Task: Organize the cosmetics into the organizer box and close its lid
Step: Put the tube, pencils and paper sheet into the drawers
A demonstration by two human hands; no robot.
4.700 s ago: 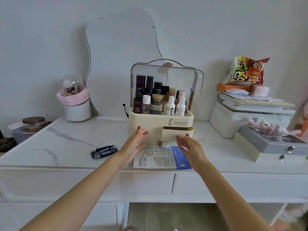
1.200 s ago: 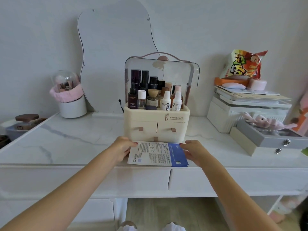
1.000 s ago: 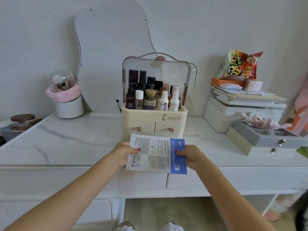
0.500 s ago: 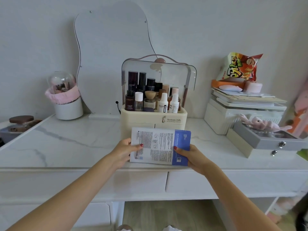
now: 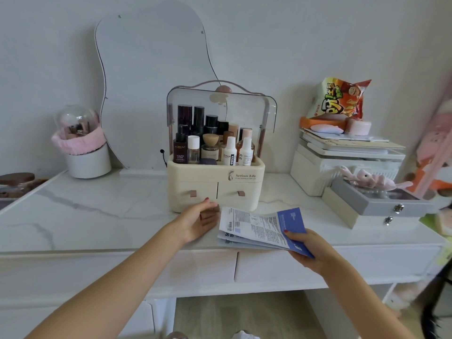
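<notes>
Looking down, we see the white marble vanity top (image 5: 97, 216) carrying the cream organizer box (image 5: 215, 184) near the middle of its back edge, clear lid (image 5: 244, 111) raised, bottles (image 5: 212, 143) upright in the top tray and both drawers shut. Our right hand (image 5: 308, 248) pinches the blue end of the sheet-mask packets (image 5: 259, 228), thumb on top, over the front edge. Our left hand (image 5: 198, 221) lies with fingers straight and spread loosely, fingertips at the box's base.

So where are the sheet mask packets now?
Head view, right of centre: the sheet mask packets are held by the right hand, just in front of the organizer box.
</notes>
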